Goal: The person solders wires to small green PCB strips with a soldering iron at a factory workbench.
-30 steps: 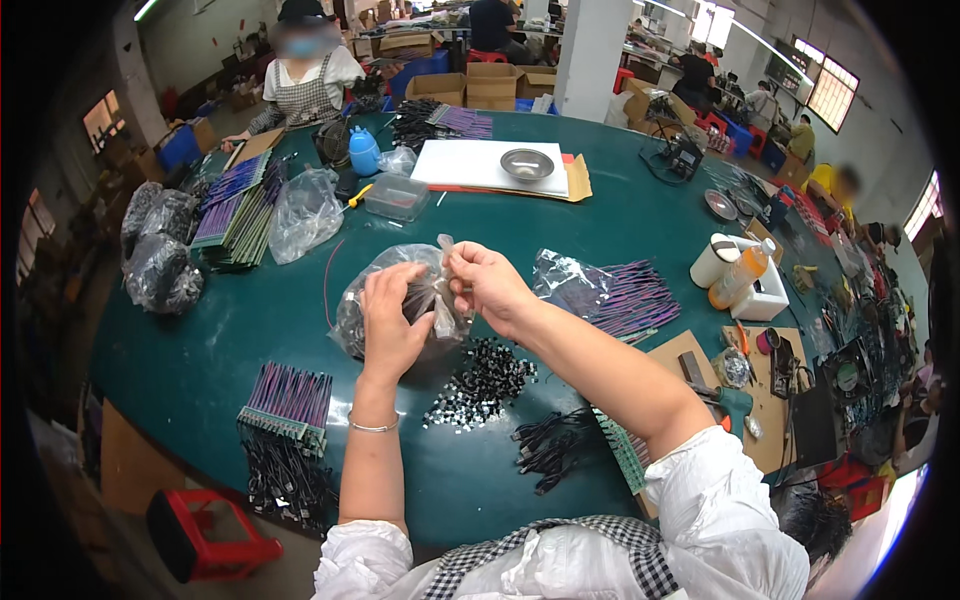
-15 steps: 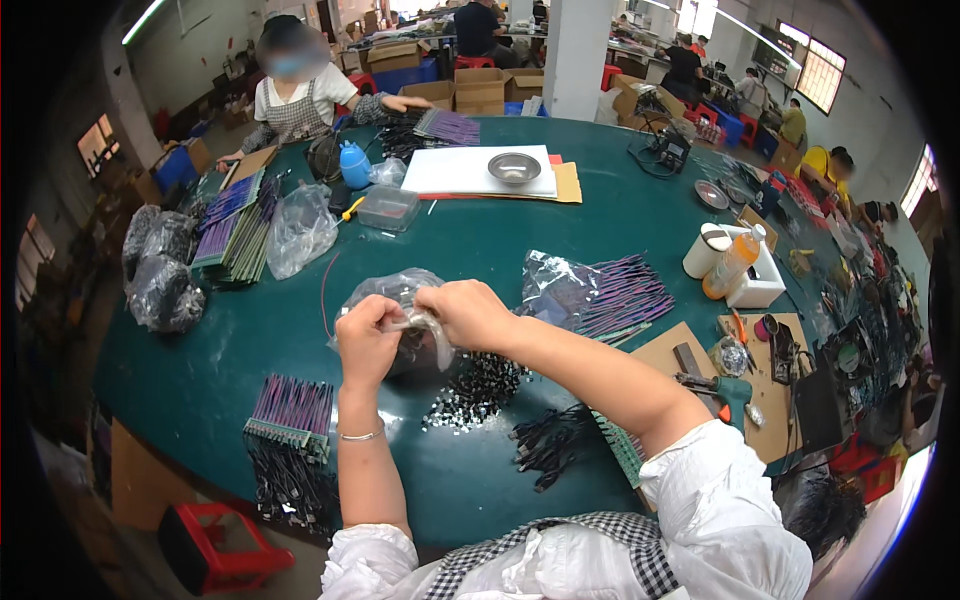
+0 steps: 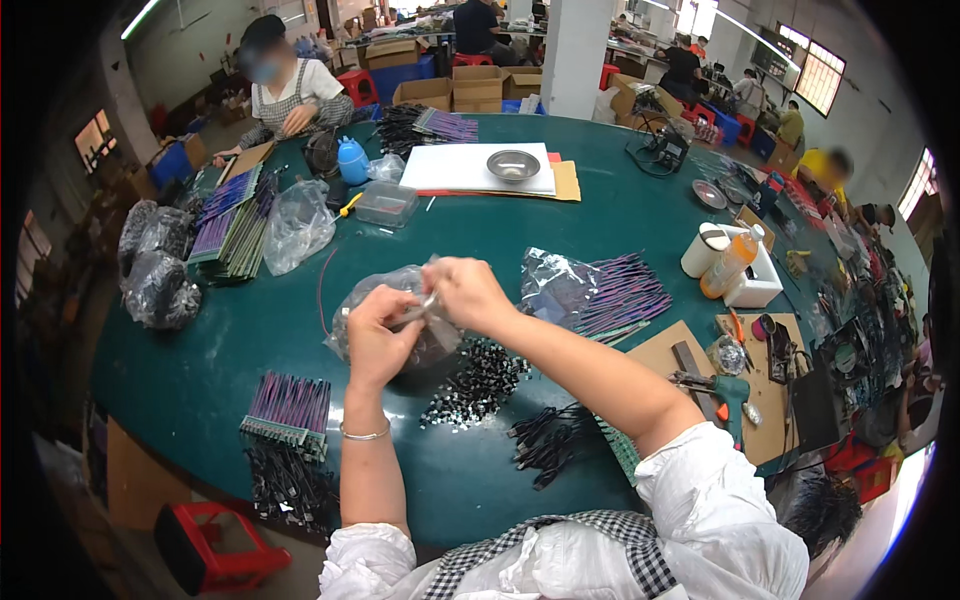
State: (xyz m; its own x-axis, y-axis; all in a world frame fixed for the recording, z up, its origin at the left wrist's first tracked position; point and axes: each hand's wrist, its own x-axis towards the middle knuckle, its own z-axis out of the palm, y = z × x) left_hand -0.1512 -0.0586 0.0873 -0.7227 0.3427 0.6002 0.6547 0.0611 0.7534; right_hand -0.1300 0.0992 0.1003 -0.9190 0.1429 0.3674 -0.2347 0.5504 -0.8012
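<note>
Fingers of both hands pinch a small thin part over a clear bag.

The left hand (image 3: 375,335) and right hand (image 3: 468,293) meet above the green table (image 3: 600,230), closed on the part (image 3: 420,310) between them. The bag (image 3: 395,290) lies just under the hands; a heap of small black pieces (image 3: 475,380) sits beside it, black cables (image 3: 545,440) nearer the person.
</note>
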